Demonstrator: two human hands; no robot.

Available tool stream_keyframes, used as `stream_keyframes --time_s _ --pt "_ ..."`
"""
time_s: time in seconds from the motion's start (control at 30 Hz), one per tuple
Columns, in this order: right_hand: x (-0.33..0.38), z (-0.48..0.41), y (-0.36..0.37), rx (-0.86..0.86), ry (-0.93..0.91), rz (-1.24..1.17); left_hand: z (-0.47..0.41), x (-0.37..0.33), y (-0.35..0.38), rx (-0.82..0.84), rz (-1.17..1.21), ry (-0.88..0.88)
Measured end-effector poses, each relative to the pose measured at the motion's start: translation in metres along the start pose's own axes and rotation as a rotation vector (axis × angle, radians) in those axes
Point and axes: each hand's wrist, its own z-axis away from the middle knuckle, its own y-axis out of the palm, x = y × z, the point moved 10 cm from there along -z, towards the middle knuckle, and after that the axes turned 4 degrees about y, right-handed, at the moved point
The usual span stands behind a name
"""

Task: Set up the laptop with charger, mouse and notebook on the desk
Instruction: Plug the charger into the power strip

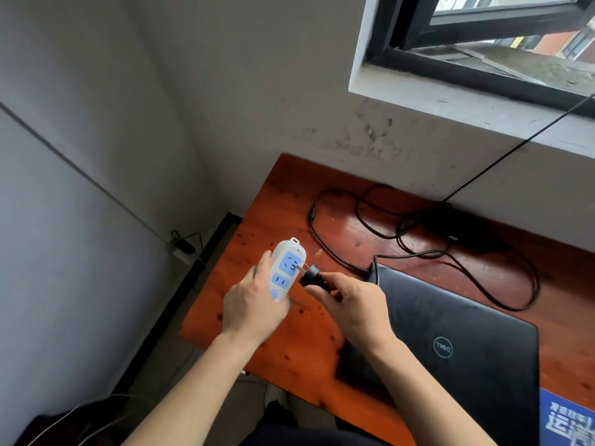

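Left hand point(254, 304) gripped white power strip point(287, 268), fingers curled round its lower body, strip held above left part of desk point(289, 352). Right hand point(351, 304) pinched black plug point(310, 275); prongs exposed, just at upper blue socket. Laptop point(467, 333) lay closed on desk, right of hands. Charger cable point(325, 244) lay looped behind laptop, near black adapter brick point(467, 230) by wall. Blue printed item point(566, 420) lay beside laptop's near right corner; kind not determinable.

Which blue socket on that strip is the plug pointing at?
The upper socket, towards the loop end of the strip: the prongs of the plug point at it. The lower socket lies nearer the left hand.
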Motion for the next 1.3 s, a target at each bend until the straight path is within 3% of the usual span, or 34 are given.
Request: stream_keyframes --time_s 0.3,0.7,0.93,1.3 --pt "0.018 -0.014 -0.004 0.021 -0.188 0.152 -0.005 -0.014 -0.001 -0.012 -0.154 0.080" --pt "0.013 -0.033 0.004 0.287 -0.167 0.275 -0.009 -0.034 0.009 -0.013 -0.207 0.142" --pt "0.019 -0.038 0.006 0.327 -0.170 0.370 -0.016 -0.043 -0.001 -0.049 -0.238 0.176" --pt "0.029 -0.043 0.004 0.441 -0.161 0.550 -0.027 -0.046 0.006 0.051 -0.223 0.245"
